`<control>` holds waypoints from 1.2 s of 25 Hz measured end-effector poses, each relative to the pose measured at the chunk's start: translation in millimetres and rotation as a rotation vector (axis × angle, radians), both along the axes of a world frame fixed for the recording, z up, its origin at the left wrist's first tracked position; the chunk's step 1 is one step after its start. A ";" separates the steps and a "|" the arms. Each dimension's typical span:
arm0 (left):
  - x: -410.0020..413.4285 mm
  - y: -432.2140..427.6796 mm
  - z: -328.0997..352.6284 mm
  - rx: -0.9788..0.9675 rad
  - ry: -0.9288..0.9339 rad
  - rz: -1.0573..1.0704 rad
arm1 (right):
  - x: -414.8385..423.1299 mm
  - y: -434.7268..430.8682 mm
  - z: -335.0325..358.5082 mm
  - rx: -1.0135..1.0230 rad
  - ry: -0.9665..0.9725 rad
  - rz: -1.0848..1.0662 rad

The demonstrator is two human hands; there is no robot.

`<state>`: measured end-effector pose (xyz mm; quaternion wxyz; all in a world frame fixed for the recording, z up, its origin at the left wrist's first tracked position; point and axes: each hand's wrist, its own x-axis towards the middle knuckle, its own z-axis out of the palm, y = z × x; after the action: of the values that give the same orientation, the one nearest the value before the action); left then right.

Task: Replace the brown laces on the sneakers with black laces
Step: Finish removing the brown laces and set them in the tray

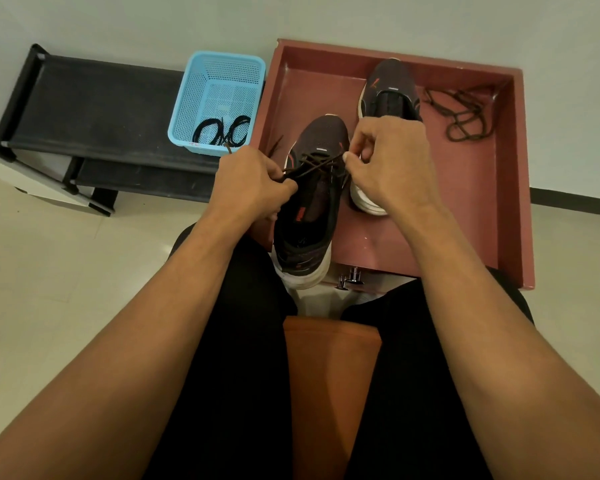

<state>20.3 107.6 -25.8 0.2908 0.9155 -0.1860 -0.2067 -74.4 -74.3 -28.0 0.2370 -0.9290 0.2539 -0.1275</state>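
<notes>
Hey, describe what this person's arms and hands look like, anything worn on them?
The left hand and right hand are ungloved, with no ring, watch or bracelet showing. Both arms are bare up to the frame edge, with no sleeve in view.

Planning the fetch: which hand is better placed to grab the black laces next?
Left. Both pinch the brown lace, but the left hand lies beside the blue basket holding the black laces; the right hand is across the sneaker.

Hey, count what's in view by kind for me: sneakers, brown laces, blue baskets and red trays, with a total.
sneakers: 2
brown laces: 2
blue baskets: 1
red trays: 1
total: 6
</notes>
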 end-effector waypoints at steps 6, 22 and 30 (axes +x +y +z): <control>-1.5 0.8 -0.2 -0.007 -0.012 -0.026 | 4.2 19.9 7.5 -0.117 0.033 0.156; -1.4 -2.1 1.5 -0.005 0.027 0.007 | -1.6 -7.4 2.3 -0.082 0.024 0.055; -1.2 -0.6 2.4 0.001 0.000 -0.034 | 17.4 38.3 -1.6 -0.192 0.143 0.299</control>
<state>19.1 107.0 -23.3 0.2867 0.9123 -0.2014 -0.2119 -56.9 -36.0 -29.6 0.1450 -0.9814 0.1160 -0.0479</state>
